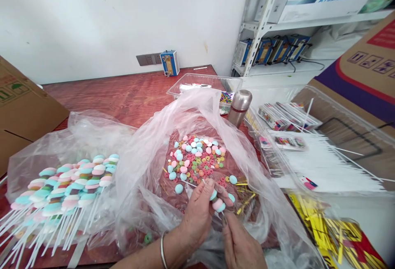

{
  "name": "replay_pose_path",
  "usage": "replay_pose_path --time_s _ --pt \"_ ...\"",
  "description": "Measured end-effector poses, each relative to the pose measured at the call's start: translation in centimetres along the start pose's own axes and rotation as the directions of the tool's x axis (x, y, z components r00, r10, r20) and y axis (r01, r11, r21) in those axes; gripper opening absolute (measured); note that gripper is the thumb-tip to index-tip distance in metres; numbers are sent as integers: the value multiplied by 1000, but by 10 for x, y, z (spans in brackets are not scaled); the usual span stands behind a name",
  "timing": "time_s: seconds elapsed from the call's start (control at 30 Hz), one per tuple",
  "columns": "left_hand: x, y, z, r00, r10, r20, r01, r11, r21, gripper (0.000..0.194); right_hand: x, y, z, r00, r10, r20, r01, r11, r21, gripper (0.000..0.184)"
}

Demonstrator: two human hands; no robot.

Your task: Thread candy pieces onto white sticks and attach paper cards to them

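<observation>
Between my two hands is a candy skewer [217, 204], pink and pale blue pieces threaded on a thin white stick. My left hand [200, 209], with a bangle on its wrist, closes around the upper part of it. Lower down, the fingers of my right hand [242, 242] pinch the stick just below the candies. Just beyond my hands, loose pink and blue candies [187, 163] and small ring-shaped gummies [202, 173] lie in an opened clear plastic bag [148, 137]. Part of the skewer is hidden by my left fingers.
A pile of finished-looking candy skewers [68, 182] lies on plastic at the left. A steel flask [240, 106] stands behind the bag. To the right, a clear bin [286, 174] holds white sticks [327, 166] and packets. Yellow twist ties [308, 215] lie at lower right.
</observation>
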State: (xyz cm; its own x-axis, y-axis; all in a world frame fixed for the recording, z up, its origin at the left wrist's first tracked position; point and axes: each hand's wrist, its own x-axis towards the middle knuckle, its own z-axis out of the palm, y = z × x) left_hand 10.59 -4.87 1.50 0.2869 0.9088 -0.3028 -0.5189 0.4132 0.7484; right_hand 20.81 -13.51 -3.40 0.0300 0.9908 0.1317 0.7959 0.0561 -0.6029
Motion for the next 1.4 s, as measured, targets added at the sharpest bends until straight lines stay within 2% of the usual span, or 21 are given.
replay_pose_path --time_s 0.07,0.23,0.37,0.5,0.6,0.63,0.67,0.7,0.77,0.83,0.87,0.97,1.03,1.1,1.17,1.23,1.3,1.4 --pt "-2 -5 2 1000 6 14 -6 1000 20 39 -1 0 1 1000 9 -4 -9 1000 -5 38" --pt "-5 -9 4 997 32 66 -38 995 89 39 4 -1 -2 997 -67 -27 68 997 32 35" --pt "-8 -10 3 996 51 79 -60 992 108 38 7 -5 -3 998 -58 -18 59 996 71 35" --pt "-6 -8 -4 995 21 101 -41 979 200 38 19 -12 -9 999 21 38 -30 969 246 36" --pt "4 4 -22 995 63 73 -83 941 327 46 34 -9 -18 989 118 85 -138 945 295 38" --pt "9 10 -31 991 126 53 -137 896 422 48 39 -6 -21 984 153 93 -173 948 266 39" --pt "15 17 -41 977 209 38 -196 812 550 46 42 -2 -23 978 183 97 -200 955 220 40" --pt "20 25 -52 955 294 41 -238 675 699 41 45 3 -25 973 206 99 -220 962 163 40" --pt "31 40 -71 900 411 146 -287 307 907 23 48 10 -27 964 236 120 -242 969 44 39" --pt "38 50 -86 869 427 251 -279 4 960 17 49 15 -27 951 255 172 -250 967 -53 38" --pt "40 53 -91 860 422 286 -267 -106 958 17 50 15 -26 942 264 208 -249 964 -93 38" --pt "42 55 -100 837 433 334 -208 -313 927 15 53 11 -26 909 288 300 -235 951 -200 37" --pt "41 56 -107 827 456 327 -147 -387 910 14 54 7 -27 888 311 338 -224 936 -271 35" --pt "39 59 -115 835 470 286 -64 -432 899 16 54 5 -30 874 335 351 -220 919 -328 33" --pt "34 64 -124 848 481 221 19 -444 896 20 52 7 -34 867 365 338 -236 900 -365 32" --pt "29 70 -129 841 508 183 51 -413 910 22 48 9 -36 872 384 304 -263 891 -371 31" --pt "26 72 -127 808 547 220 -11 -359 933 22 48 10 -35 891 363 273 -274 909 -315 31" --pt "30 67 -111 756 538 372 -228 -316 921 20 54 4 -30 931 273 240 -241 958 -155 31"
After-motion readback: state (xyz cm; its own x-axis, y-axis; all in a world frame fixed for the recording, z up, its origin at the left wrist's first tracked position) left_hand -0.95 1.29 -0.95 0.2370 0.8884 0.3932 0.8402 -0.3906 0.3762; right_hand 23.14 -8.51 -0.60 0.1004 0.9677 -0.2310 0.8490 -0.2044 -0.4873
